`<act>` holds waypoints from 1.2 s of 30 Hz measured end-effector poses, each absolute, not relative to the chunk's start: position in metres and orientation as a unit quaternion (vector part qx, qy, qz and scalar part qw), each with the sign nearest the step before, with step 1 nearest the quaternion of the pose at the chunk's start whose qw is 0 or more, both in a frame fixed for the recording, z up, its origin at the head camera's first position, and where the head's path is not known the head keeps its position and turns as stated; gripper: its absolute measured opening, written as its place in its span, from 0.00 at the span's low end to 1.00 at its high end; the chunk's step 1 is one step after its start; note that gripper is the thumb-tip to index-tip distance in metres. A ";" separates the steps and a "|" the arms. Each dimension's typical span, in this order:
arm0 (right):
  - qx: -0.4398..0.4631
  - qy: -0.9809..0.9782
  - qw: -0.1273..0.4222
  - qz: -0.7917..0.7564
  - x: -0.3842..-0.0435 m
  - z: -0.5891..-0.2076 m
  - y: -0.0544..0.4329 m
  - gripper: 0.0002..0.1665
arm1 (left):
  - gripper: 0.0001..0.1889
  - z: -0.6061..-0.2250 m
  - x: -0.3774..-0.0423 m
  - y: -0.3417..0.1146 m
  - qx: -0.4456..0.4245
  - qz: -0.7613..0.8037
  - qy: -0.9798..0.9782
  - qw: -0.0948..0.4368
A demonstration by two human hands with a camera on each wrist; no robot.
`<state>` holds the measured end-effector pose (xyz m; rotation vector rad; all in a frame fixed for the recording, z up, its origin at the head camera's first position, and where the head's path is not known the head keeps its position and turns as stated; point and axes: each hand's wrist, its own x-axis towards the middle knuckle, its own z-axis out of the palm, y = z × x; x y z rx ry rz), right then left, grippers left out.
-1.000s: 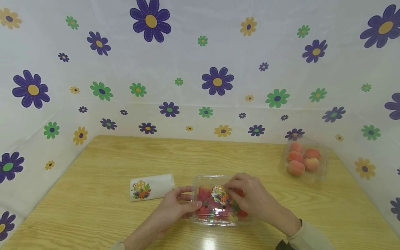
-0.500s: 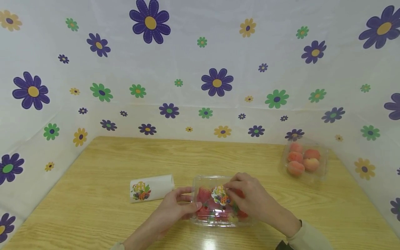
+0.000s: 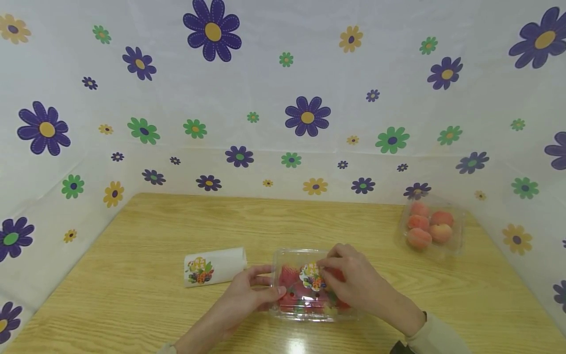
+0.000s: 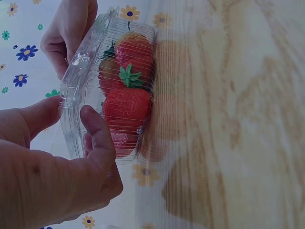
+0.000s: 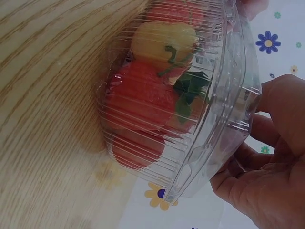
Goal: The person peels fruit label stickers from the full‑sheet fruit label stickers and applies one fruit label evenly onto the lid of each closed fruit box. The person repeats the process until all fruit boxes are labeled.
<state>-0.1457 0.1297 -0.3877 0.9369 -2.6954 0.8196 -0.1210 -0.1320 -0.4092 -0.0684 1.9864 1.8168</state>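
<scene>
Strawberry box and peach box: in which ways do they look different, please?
The strawberry box holds red strawberries with green leaves; the peach box shows five orange-pink peaches.
The strawberry box is between the left hand and the right hand; the peach box stands untouched at the far right.
The strawberry box has a colourful label on its lid; none is visible on the peach box.
Both are clear plastic and sit on the wooden table.

Label roll (image 3: pixel 223 266) lies left of strawberry box (image 3: pixel 304 304).
</scene>
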 end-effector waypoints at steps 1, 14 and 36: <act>0.317 -0.904 0.086 0.274 -0.146 -0.388 0.130 0.08 | 0.41 -0.409 -0.121 -0.132 -0.025 0.658 0.719 0.222; 0.290 -0.923 0.060 0.244 -0.152 -0.385 0.136 0.38 | 0.41 -0.410 -0.120 -0.133 -0.022 0.659 0.718 0.222; 0.195 -0.932 0.028 0.303 -0.173 -0.391 0.137 0.17 | 0.40 -0.408 -0.120 -0.131 -0.022 0.667 0.711 0.220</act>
